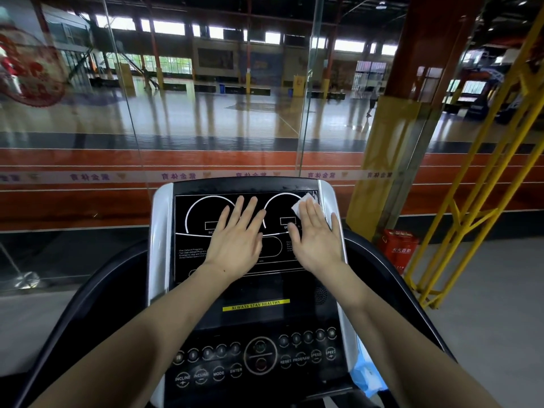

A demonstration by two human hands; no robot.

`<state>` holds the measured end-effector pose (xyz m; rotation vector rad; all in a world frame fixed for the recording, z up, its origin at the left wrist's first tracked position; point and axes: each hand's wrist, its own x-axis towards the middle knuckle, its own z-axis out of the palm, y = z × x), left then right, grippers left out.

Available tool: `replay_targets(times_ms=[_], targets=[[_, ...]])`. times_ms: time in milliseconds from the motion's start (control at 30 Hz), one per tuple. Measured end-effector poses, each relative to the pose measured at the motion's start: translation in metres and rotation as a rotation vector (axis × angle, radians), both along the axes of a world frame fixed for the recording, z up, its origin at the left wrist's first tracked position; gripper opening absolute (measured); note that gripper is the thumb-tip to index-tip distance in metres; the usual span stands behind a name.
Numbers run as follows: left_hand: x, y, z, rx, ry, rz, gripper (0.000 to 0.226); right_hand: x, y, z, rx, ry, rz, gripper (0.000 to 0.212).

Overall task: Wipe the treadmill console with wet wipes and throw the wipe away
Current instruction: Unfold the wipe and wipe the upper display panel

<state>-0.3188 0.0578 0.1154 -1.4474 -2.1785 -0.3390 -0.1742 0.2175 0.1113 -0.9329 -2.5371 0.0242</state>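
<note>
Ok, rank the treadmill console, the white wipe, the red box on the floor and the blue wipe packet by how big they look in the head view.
1. treadmill console, by far
2. red box
3. blue wipe packet, partly hidden, nearer the camera, so unsure against the box
4. white wipe, mostly covered by the right hand

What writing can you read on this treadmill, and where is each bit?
"ALWAYS STAY HEALTHY": yellow strip mid-console.
"INCLINE", "MODE", "ENTER": lower-left round buttons.
"RESET", "PROGRAM", "SPEED": lower-right round buttons.
Small white paragraph on the black display panel: too small to read.
</note>
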Motion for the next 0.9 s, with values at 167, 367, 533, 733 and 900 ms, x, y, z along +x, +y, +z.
replay_targets(times_ms=[167, 367, 533, 733, 900], targets=[[0.001, -0.010, -0.002, 0.013, -0.017, 0.005, 0.057, 0.011, -0.012, -0.010, -0.018, 0.003, -0.030, 0.071], [0.004, -0.016, 0.001, 0.039, -0.049, 0.009, 0.058, -0.021, -0.007, 0.027, -0.064, -0.056, -0.144, 0.074], [-0.001, -0.022, 0.002, 0.033, -0.027, 0.019, 0.057, -0.038, -0.015, 0.036, -0.061, 0.027, -0.217, 0.072], [-0.006, -0.031, -0.001, 0.034, -0.026, 0.026, 0.057, -0.040, -0.025, 0.025, 0.008, 0.083, -0.057, 0.055], [-0.012, -0.034, 0.002, 0.024, -0.042, 0.030, 0.058, -0.015, 0.000, 0.021, 0.117, -0.032, -0.140, 0.068]])
